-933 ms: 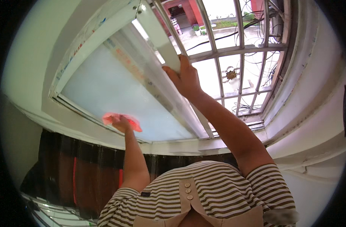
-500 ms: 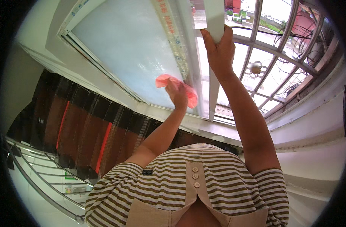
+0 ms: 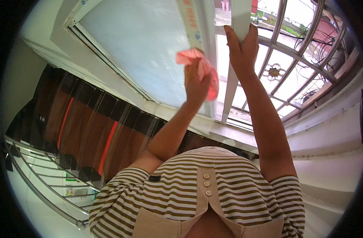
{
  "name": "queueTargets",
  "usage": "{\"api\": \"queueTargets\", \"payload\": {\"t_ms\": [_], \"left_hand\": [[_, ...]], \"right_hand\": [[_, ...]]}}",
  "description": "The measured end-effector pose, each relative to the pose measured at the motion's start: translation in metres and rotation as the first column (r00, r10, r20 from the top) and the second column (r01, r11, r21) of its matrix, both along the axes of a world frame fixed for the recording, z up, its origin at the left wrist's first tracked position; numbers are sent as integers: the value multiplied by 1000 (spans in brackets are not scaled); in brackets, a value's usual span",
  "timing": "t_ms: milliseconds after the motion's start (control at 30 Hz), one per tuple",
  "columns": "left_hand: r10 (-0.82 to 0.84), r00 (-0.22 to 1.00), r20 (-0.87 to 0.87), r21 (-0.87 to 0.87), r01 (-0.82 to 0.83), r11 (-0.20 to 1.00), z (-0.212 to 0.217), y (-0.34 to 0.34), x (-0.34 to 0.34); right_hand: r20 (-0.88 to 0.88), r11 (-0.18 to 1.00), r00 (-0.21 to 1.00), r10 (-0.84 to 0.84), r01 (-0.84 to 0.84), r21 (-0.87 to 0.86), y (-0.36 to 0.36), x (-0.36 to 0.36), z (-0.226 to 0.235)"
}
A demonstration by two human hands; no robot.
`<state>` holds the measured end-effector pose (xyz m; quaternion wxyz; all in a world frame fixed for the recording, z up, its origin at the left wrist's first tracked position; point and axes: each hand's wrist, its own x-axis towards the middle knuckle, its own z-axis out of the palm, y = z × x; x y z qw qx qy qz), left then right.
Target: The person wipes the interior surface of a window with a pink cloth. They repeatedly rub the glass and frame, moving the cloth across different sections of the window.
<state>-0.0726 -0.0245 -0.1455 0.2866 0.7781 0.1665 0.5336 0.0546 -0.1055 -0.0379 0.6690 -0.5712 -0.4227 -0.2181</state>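
Observation:
My left hand (image 3: pixel 197 84) is closed on a crumpled pink cloth (image 3: pixel 210 75), which lies against the inner frame edge of a frosted window pane (image 3: pixel 137 47). Cloth sticks out above and to the right of my fingers. Farther right, my right hand (image 3: pixel 243 49) grips the white upright edge of the window sash (image 3: pixel 240 20), thumb on one side and fingers on the other. A strip of printed protective film (image 3: pixel 191 23) runs along the frame above the cloth.
Metal window bars (image 3: pixel 296 55) stand beyond the opening on the right, with cables and plants outside. Below left, dark brown stairs (image 3: pixel 86 127) with red stripes descend beside a metal handrail (image 3: pixel 38 190). A white sill (image 3: pixel 225 135) runs in front of me.
My left hand has moved the pink cloth up along the frame and slightly right. The right hand keeps its hold on the sash, while the whole view has shifted a little.

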Motion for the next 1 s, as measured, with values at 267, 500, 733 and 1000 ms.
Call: {"api": "queueTargets", "payload": {"t_ms": [267,500,733,1000], "left_hand": [[224,971,77,190,-235,953,45,93,-30],[407,908,103,92,-416,905,16,158,-56],[560,821,-114,-115,-571,813,-69,198,-70],[258,945,-201,-294,-309,904,-159,105,-16]], "right_hand": [[-51,995,996,-68,64,-73,-1,-4,1],[-14,987,989,-145,144,-76,0,0,-1],[13,991,992,-125,125,-40,1,1,-4],[106,985,980,-170,172,-11,3,11,-10]]}}
